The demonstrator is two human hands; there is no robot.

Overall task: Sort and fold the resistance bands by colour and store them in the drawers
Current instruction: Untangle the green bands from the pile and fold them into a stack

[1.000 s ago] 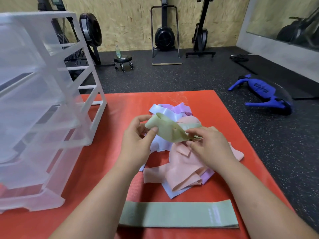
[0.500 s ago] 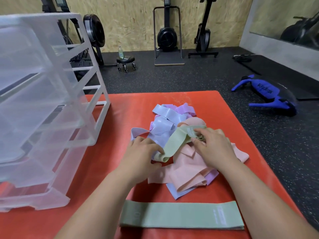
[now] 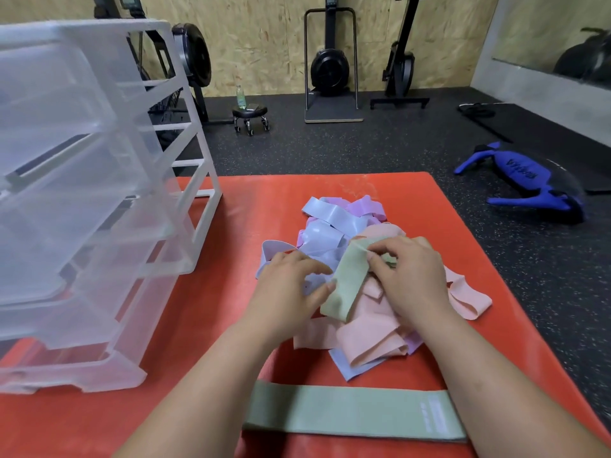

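We are bringing the green band [image 3: 348, 276] down. A second ago we were holding it up in the air above the pile, and now it is lying slantwise across the top of the heap, on the pink bands [image 3: 373, 335] and beside the blue bands [image 3: 330, 216], with purple bands [image 3: 363, 204] showing at the far edge.

Our right hand [image 3: 410, 279] is pinching the band's far end with curled fingertips. Our left hand [image 3: 291, 285] is lying palm down with relaxed fingers, and its thumb is pressing against the band's near left edge. We cannot tell whether that thumb is gripping it.

We are reading this as the flattening step before a fold: the band is being smoothed, not yet doubled over. Another green band [image 3: 350, 413] is already lying flat on the near side of the red mat [image 3: 231, 233], between our forearms, so the green group is being gathered there. This one looks likely to be joining it.

The clear drawer unit [image 3: 82, 193] is standing at the left, its drawers partly pulled out — we are seeing nothing stored in it yet, so most of the sorting is still ahead.
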